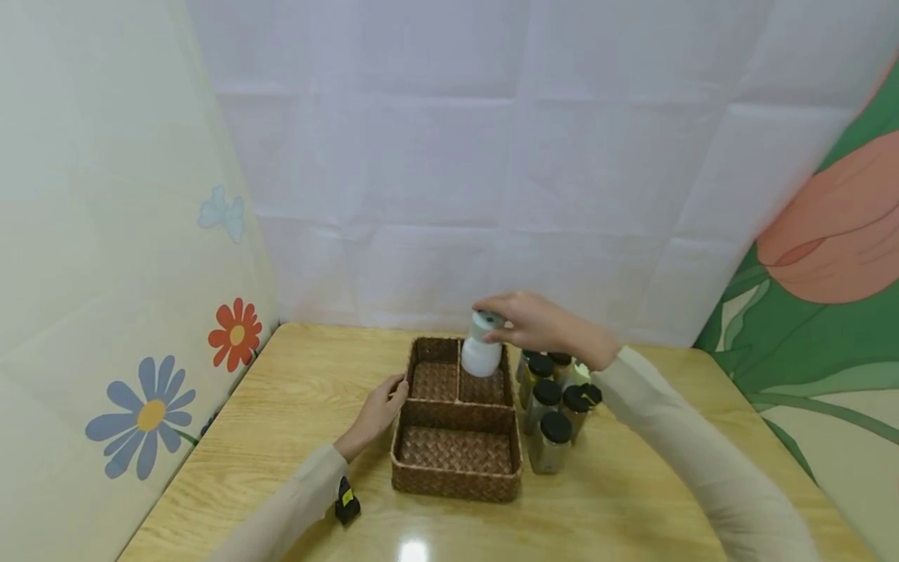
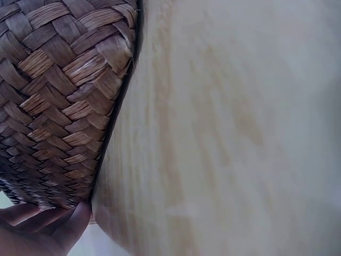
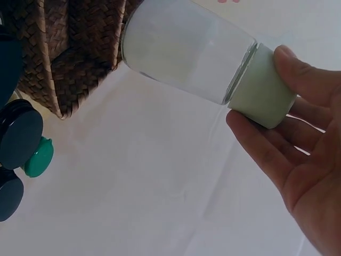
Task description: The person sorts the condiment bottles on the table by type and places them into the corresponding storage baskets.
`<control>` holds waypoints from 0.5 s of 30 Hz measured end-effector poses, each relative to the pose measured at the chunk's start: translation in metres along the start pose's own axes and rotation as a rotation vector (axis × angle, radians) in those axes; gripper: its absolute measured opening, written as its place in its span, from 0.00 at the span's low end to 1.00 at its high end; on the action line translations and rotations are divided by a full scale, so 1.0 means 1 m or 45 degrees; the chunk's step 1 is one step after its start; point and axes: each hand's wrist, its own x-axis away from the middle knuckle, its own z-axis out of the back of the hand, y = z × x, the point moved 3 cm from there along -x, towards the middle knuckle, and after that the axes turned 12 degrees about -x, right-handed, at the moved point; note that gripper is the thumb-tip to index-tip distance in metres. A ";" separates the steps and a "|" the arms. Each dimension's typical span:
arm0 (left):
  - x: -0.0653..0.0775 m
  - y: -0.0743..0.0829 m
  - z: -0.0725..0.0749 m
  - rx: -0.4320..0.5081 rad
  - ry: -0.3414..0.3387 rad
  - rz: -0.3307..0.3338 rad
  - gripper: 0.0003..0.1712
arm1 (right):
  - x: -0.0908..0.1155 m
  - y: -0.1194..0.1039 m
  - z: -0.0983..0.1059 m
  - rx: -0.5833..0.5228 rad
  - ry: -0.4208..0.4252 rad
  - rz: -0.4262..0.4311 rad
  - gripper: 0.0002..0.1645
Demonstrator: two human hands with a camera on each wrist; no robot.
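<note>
My right hand holds a clear glass jar of white contents by its pale green lid, thumb on one side and fingers on the other. In the head view the jar hangs tilted over the back right compartment of a brown woven basket. That basket has two small compartments at the back and a wide one in front. My left hand rests against the basket's left side; in the left wrist view its fingertips touch the woven wall low down, near the table.
Several dark-lidded jars stand close along the basket's right side, with a green-lidded one among them. A small black and yellow object is by the left sleeve. The wooden table backs onto a white cloth.
</note>
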 end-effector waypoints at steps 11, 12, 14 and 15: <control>0.003 0.002 0.002 0.007 -0.004 0.007 0.27 | -0.015 0.001 -0.006 -0.001 -0.017 0.005 0.32; 0.003 0.003 0.002 0.003 -0.005 0.005 0.27 | -0.017 0.000 -0.006 0.001 -0.021 0.004 0.32; 0.002 0.003 0.002 0.000 -0.011 0.006 0.28 | -0.020 -0.002 -0.007 0.003 -0.027 0.006 0.31; 0.002 0.003 0.002 -0.002 -0.013 0.007 0.28 | -0.022 -0.003 -0.007 -0.002 -0.028 0.011 0.31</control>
